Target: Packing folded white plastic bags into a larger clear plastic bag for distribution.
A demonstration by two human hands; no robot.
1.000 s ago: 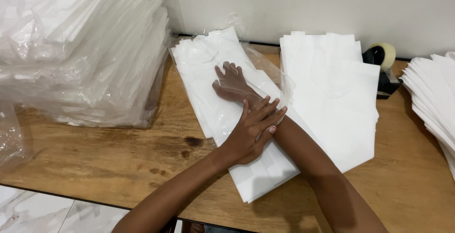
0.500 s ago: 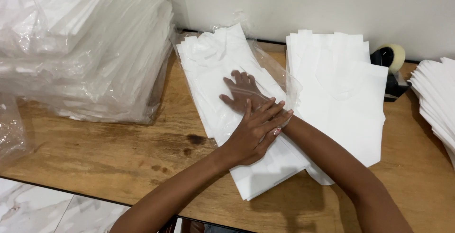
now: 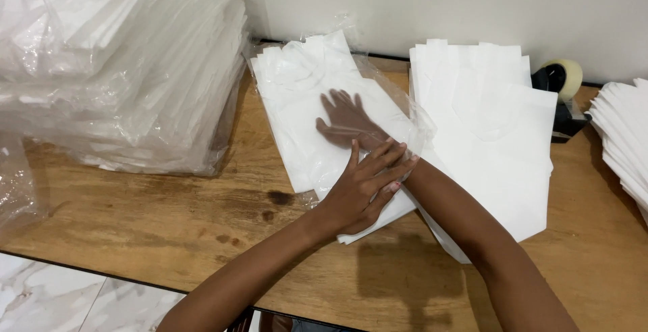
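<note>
Right hand (image 3: 347, 119) slid inside a clear plastic sleeve (image 3: 378, 95), fingers spread flat and seen through the film, pressing down on a stack of folded white bags (image 3: 297, 102) partly inside that sleeve; grip apart, clamped on nothing. Left hand (image 3: 364, 190) laid palm-down just nearer the body, fingers splayed across the sleeve's open mouth and the right wrist, holding the lower end of the same stack against the wooden worktop (image 3: 169, 231); grip likewise apart, flat rather than closed round anything. Stack itself lying slantwise, far end toward the wall beyond the right hand, near corner jutting out below the left hand. Just to the right of both hands, touching or slightly overlapping the sleeve's edge, a second pile of white bags (image 3: 493, 136), bare of plastic, handles toward the wall. Beyond that pile, further right, a tape dispenser (image 3: 560, 89) with a pale roll, and at the far right edge another heap of white bags (image 3: 624, 143), fanned out. Well to the left of the hands, a tall heap of plastic-wrapped bundles (image 3: 115, 62) resting on the worktop, with more crinkled clear film (image 3: 17, 183) hanging at the left edge. Dark stains on the wood just left of the left hand. Below the worktop's near edge, pale marbled floor tiles (image 3: 61, 291).
</note>
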